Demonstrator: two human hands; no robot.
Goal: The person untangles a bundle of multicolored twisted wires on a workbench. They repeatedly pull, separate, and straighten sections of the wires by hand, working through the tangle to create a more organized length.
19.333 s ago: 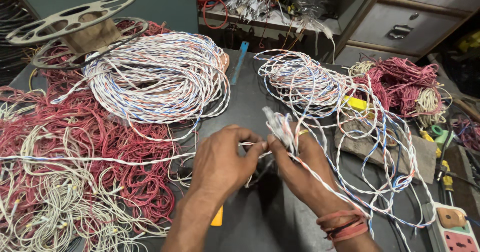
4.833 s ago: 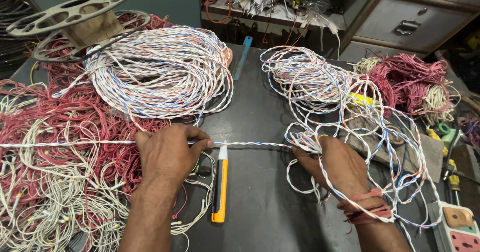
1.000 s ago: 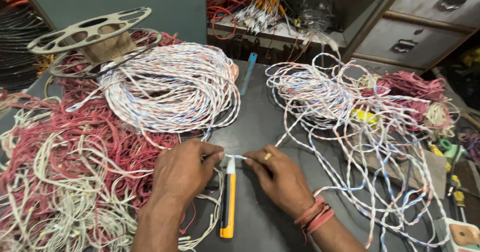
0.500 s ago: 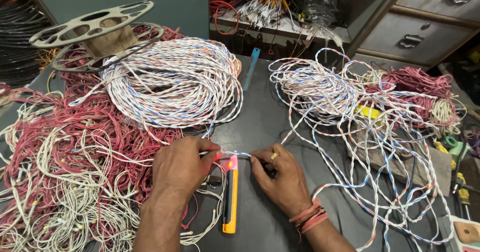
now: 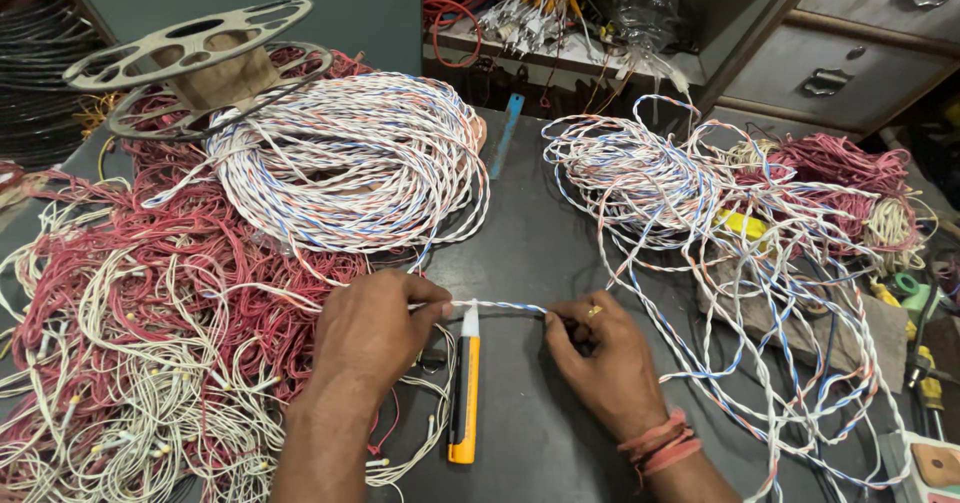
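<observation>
We pinch the light, limp twisted-pair wire (image 5: 497, 306) taut between left hand (image 5: 372, 335) and right hand (image 5: 602, 358); the best hold looks close either side of the yellow tester pen (image 5: 466, 383) tip.

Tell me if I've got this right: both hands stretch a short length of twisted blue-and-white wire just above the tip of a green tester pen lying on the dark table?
Nearly. The head view shows the left hand and right hand holding the twisted wire taut above the tester pen on the dark table, but the pen is yellow-orange with a white tip, not green.

Clear plastic bag (image 5: 640, 13) on shelf at top, behind wire bundles. No labels, signs, screens visible.
</observation>
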